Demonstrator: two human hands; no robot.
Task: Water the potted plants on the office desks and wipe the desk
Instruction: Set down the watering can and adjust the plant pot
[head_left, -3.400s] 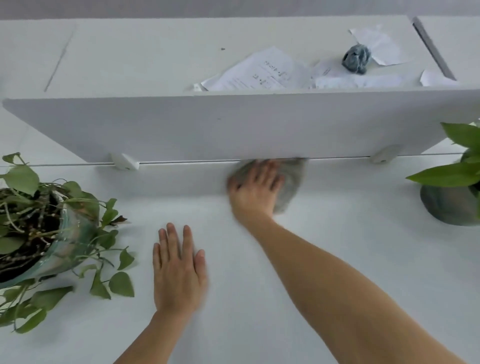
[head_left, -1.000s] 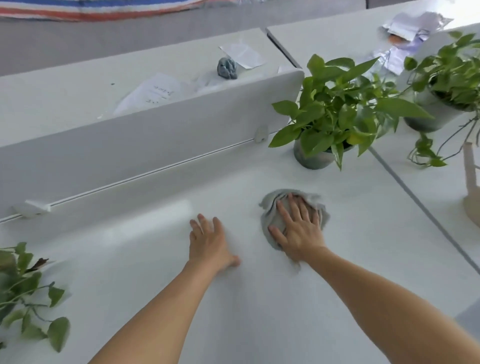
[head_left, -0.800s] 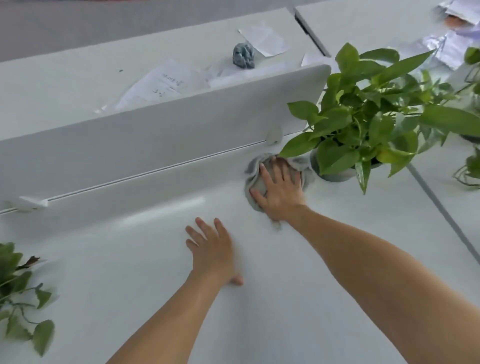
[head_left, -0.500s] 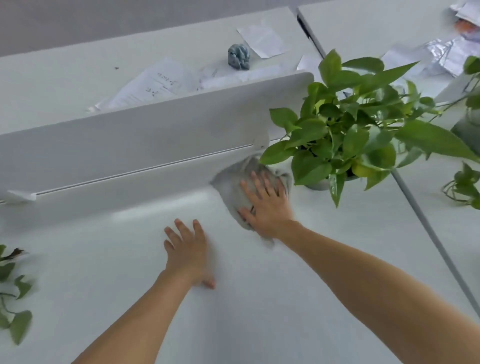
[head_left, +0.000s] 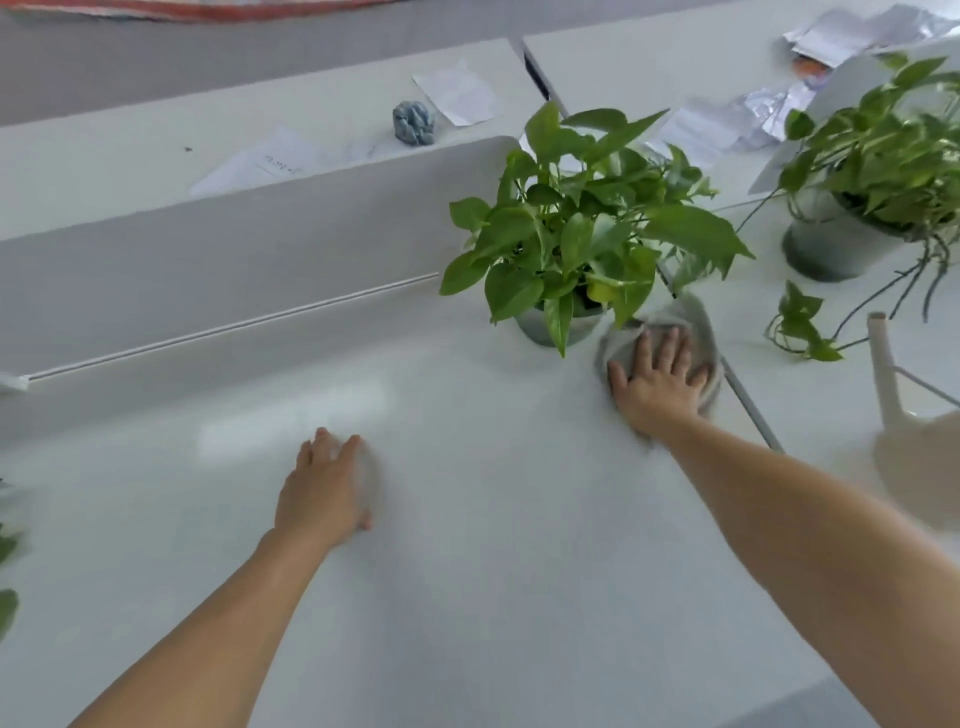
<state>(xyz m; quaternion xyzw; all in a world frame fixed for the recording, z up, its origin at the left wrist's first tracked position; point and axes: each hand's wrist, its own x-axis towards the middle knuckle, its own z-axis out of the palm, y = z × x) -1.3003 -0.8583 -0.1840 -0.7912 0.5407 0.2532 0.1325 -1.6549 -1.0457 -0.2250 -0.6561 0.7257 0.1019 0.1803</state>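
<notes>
White office desks fill the view, set edge to edge and split by a low divider panel. On the near desk, a grey cloth is pressed flat under the right hand, whose fingers are spread wide over it; nothing is pinched. The cloth lies just to the right of the pot of the nearest potted plant, under its hanging leaves and beside the dark seam where the next desk begins. Whether cloth and pot touch cannot be told. The left hand is laid palm down on the bare desk, well apart from the cloth, with fingers straight and close together, apparently as a brace. A second potted plant is seen on the neighbouring desk, and a pale watering can stands near the right edge, touched by neither hand. Loose papers lie beyond the divider.

The wiping step is judged to be in hand, at the far right corner of the near desk. For the next move, the cloth would need to be drawn around the pot without the leaves being caught. The pot may have to be shifted so that the patch beneath it is reached.
</notes>
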